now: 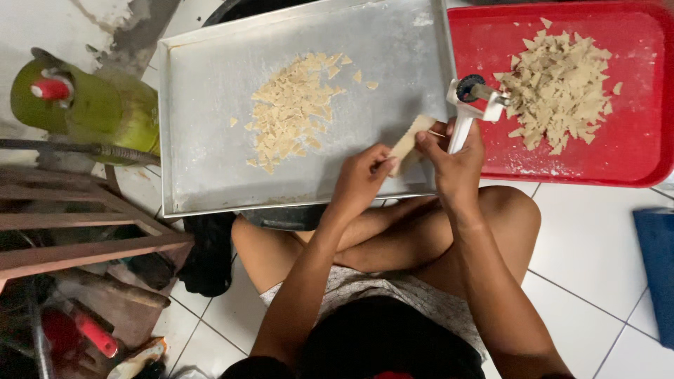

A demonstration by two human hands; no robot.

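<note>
Dough strip (410, 144), pale and flat, sits pinched between both hands above the near right corner of the metal tray (210, 175). Left hand (361, 179) is clamped on its lower end; right hand (456, 158) grips the upper end and also closes around the white handle of a small roller cutter (472, 95). Cut dough pieces (291, 112) lie heaped on the tray. More cut pieces (558, 84) fill the red tray (632, 154) beside it. A green gas cylinder (84, 105) stands at the left.

Red tray (632, 151), beige dough strip (409, 142)
</note>
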